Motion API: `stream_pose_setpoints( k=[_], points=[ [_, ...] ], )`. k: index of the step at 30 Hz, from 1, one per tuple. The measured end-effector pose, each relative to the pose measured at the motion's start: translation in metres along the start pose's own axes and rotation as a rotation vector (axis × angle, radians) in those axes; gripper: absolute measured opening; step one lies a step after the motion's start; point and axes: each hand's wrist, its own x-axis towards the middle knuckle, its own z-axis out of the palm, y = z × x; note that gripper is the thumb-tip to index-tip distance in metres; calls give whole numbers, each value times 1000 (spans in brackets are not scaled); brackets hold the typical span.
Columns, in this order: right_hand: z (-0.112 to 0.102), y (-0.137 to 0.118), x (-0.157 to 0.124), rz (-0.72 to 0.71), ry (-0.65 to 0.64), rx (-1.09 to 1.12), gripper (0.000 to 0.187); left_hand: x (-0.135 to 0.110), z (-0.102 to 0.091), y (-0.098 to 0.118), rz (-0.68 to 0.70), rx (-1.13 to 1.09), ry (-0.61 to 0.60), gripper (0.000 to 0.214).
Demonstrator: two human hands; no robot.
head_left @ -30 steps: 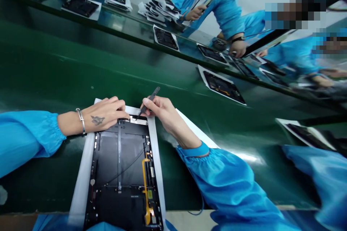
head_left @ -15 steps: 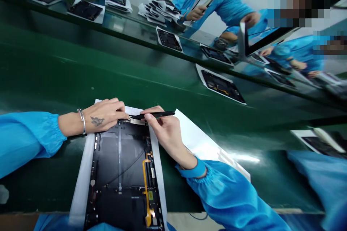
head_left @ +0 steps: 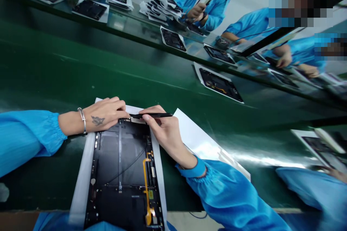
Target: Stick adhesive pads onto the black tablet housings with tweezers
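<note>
An opened tablet housing (head_left: 130, 166), black inside with an orange flex cable (head_left: 145, 177) down its right side, lies on a white paper sheet (head_left: 81, 184) in front of me. My left hand (head_left: 104, 115) lies over its top left corner, fingers bent together and pressing on the top edge. What sits under those fingertips is hidden. Between thumb and fingers of my right hand (head_left: 165, 130) are slim black tweezers (head_left: 159, 114), held nearly level. Their tip points left and meets the top edge close to my left fingertips.
White paper (head_left: 196, 133) lies right of my hand. Across the green bench (head_left: 130, 68) is another open housing (head_left: 219, 81). More housings and a paper-interleaved stack (head_left: 162, 9) line the far strip, where several co-workers in blue sit. A co-worker's blue sleeve (head_left: 303, 187) reaches in at right.
My hands have hardly moved; the tweezers lie slightly flatter and a little further left. Across the bench, a panel held up by a co-worker has been lowered. The sleeve at right has shifted.
</note>
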Motion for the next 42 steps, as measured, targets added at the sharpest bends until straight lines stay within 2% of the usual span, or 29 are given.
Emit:
stream_pose_setpoints(
  k=[5,12,17,23,26,31,35,42],
  points=[
    [-1,0,-3,-124,-24,-20,30,0,1,0,4,26,7,31],
    [-1,0,-1,-88,-2,-19,31,0,1,3,31,20,10,29],
    [-9,6,1,16,-36,63,42,3,2,3,57,79,-13,25],
    [-27,23,-4,305,182,234,41,2,1,4,57,132,-24,34],
    [-29,27,-6,386,183,309,41,2,1,3,62,142,-15,31],
    [-27,27,-5,429,154,323,43,2,1,1,70,127,-20,31],
    [-24,27,-7,398,157,299,41,1,1,1,69,127,-27,32],
    [-19,24,-9,362,211,415,39,1,1,0,74,134,-20,33]
  ],
)
